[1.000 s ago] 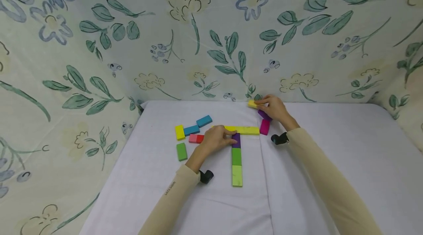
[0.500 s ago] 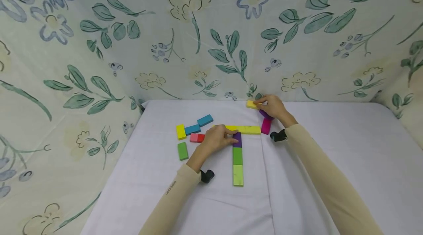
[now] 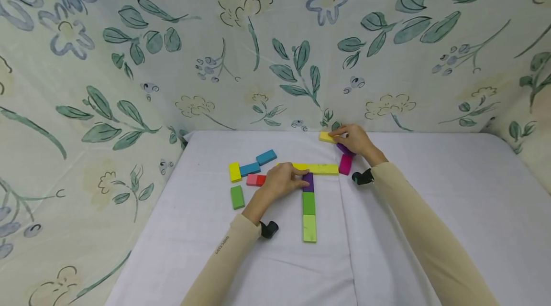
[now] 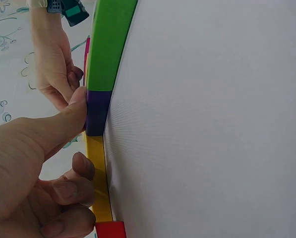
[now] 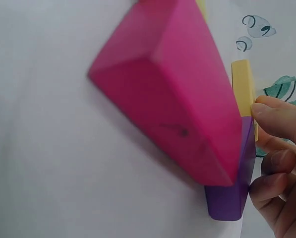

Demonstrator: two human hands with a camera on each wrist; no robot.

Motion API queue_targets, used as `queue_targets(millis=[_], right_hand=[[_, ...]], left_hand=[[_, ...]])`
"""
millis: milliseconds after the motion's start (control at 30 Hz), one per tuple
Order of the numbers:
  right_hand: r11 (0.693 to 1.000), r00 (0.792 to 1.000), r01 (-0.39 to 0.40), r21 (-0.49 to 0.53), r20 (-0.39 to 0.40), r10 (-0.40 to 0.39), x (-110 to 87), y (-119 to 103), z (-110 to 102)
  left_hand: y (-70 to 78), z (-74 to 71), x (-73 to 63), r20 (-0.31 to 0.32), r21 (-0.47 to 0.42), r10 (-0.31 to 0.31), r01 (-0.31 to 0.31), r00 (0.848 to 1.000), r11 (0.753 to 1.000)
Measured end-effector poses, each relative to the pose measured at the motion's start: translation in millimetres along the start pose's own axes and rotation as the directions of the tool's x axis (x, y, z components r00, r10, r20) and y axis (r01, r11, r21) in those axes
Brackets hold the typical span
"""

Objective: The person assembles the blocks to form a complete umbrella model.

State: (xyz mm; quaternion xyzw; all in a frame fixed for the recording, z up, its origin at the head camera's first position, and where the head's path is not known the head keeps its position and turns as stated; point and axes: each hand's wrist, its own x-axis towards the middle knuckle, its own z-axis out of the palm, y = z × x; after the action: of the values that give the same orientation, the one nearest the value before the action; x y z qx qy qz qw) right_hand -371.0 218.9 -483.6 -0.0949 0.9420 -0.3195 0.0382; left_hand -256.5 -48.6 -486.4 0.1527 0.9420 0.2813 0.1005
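In the head view, my right hand (image 3: 355, 139) pinches a yellow block (image 3: 326, 137) near the cloth's far edge. The yellow block meets a purple block (image 5: 227, 202) in the right wrist view, and a magenta block (image 5: 172, 99) stands nearer the camera. My left hand (image 3: 281, 181) rests by the junction of a row of yellow blocks (image 3: 325, 169) and a dark purple block (image 3: 308, 182). Its thumb touches the dark purple block in the left wrist view, while the other fingers lie loosely bent beside the yellow one. Part of the yellow row is hidden under this hand.
Green (image 3: 308, 203) and lime (image 3: 309, 228) blocks continue the column toward me. Left of it lie two blue blocks (image 3: 266, 157), a yellow block (image 3: 234, 172), pink and red blocks (image 3: 256, 180) and a green block (image 3: 237, 197). A floral cloth wall (image 3: 258, 91) rises behind.
My right hand has slid the yellow block slightly left along the far edge. My left hand stays in place on the blocks.
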Motion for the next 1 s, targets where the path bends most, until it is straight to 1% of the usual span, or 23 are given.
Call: queue_targets(millis=[200, 333, 500, 667, 767, 867, 1000], right_hand=[[1.000, 1.000, 0.023, 0.005, 0.015, -0.023, -0.2, -1.5, -0.4], [1.000, 0.999, 0.022, 0.003, 0.023, -0.022, -0.9, -2.0, -1.1], [0.999, 1.000, 0.031, 0.010, -0.002, -0.031, -3.8, 0.2, -5.2], [1.000, 0.999, 0.025, 0.011, -0.020, -0.025, -16.2, 6.1, -14.8], [1.000, 1.000, -0.002, 0.008, -0.010, 0.002, -27.8, 9.4, -20.8], [0.999, 0.999, -0.046, 0.014, 0.015, 0.046, -39.3, 14.3, -24.5], [0.996, 0.996, -0.083, 0.019, 0.042, 0.082, -50.1, 21.7, -23.9]], left_hand=[[-0.6, -1.2, -0.9, 0.002, -0.006, -0.003, 0.003, 1.000, 1.000], [-1.1, -0.9, -1.1, 0.002, -0.014, 0.002, -0.002, 1.000, 1.000], [-2.0, 0.1, -0.3, -0.002, -0.012, 0.016, -0.016, 1.000, 1.000], [-2.3, 1.4, 0.9, -0.013, -0.007, 0.036, -0.036, 0.999, 0.999], [-2.0, 1.7, 1.1, -0.020, -0.005, 0.040, -0.040, 0.999, 0.999], [-1.7, 1.8, 1.2, -0.020, -0.008, 0.034, -0.034, 0.999, 0.999], [-1.9, 1.4, 0.4, -0.013, -0.014, 0.017, -0.017, 1.000, 1.000]])
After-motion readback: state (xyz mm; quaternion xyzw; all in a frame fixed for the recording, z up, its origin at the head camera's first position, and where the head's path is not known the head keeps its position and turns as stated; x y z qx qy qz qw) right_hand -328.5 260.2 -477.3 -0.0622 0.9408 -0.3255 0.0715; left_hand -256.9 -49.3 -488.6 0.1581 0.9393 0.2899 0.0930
